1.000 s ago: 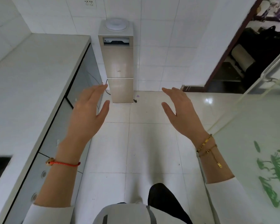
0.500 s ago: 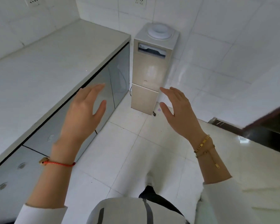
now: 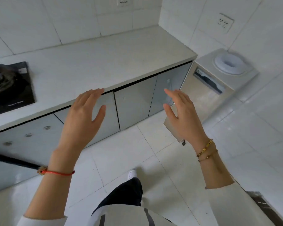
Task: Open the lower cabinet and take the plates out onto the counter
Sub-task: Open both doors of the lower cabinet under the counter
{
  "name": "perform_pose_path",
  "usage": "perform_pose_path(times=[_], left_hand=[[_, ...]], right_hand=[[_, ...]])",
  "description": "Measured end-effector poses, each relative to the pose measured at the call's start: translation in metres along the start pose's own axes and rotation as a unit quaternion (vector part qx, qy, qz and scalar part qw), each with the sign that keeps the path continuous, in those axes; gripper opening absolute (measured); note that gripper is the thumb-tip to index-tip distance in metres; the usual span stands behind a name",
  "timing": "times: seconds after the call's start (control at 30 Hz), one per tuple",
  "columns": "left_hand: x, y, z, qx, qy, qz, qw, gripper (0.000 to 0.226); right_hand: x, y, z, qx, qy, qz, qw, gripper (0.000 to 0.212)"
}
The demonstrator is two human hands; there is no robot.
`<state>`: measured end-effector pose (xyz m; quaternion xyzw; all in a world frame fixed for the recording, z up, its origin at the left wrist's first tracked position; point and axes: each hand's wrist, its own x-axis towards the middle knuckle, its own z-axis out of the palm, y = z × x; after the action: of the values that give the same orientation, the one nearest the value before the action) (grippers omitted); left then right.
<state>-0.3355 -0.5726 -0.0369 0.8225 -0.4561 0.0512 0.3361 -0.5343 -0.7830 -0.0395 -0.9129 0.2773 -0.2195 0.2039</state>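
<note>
A white counter [image 3: 95, 62] runs across the upper left. Under it sit grey glossy lower cabinet doors [image 3: 134, 101], all shut. No plates are visible. My left hand [image 3: 83, 118] is raised with fingers apart, palm toward the cabinet front near the counter edge, holding nothing. My right hand [image 3: 183, 115] is raised the same way, fingers spread, in front of the rightmost door and the water dispenser. Neither hand touches a door.
A black gas hob [image 3: 8, 88] is set into the counter at left. A beige water dispenser [image 3: 216, 82] stands against the wall right of the cabinets. Wall sockets [image 3: 225, 22] are above. The white tiled floor [image 3: 137, 152] lies below me.
My view has swung left, so the counter and cabinet doors now face me and the hob has come into view. Both hands stay raised and spread, holding nothing.
</note>
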Motion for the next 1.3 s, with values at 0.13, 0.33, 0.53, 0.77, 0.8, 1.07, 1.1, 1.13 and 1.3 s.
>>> perform_pose_path(times=[0.13,0.33,0.53,0.77,0.8,1.07,1.1,1.13,1.3], left_hand=[[0.004,0.001,0.009,0.019,0.018,-0.040,0.999,0.044],[0.021,-0.002,0.028,0.049,0.041,-0.090,0.994,0.044],[0.048,-0.009,0.046,0.073,0.064,-0.132,0.986,0.044],[0.072,-0.016,0.055,0.097,0.069,-0.170,0.978,0.043],[0.074,-0.015,0.055,0.096,0.071,-0.173,0.978,0.043],[0.090,-0.024,0.069,0.114,0.077,-0.218,0.966,0.043],[0.092,-0.024,0.071,0.116,0.081,-0.225,0.964,0.043],[0.094,-0.024,0.073,0.118,0.084,-0.231,0.962,0.042],[0.106,-0.023,0.082,0.120,0.092,-0.250,0.956,0.042]], right_hand=[[0.032,0.015,0.008,0.017,-0.018,-0.051,0.998,0.043],[0.078,0.035,0.026,0.038,-0.045,-0.104,0.993,0.045],[0.135,0.048,0.040,0.061,-0.070,-0.127,0.987,0.043],[0.187,0.054,0.057,0.083,-0.104,-0.148,0.980,0.043],[0.191,0.054,0.059,0.086,-0.105,-0.151,0.979,0.043],[0.231,0.055,0.080,0.092,-0.134,-0.197,0.967,0.043],[0.236,0.056,0.083,0.095,-0.139,-0.202,0.965,0.043],[0.240,0.057,0.085,0.096,-0.142,-0.208,0.963,0.043],[0.260,0.061,0.094,0.103,-0.149,-0.233,0.955,0.043]])
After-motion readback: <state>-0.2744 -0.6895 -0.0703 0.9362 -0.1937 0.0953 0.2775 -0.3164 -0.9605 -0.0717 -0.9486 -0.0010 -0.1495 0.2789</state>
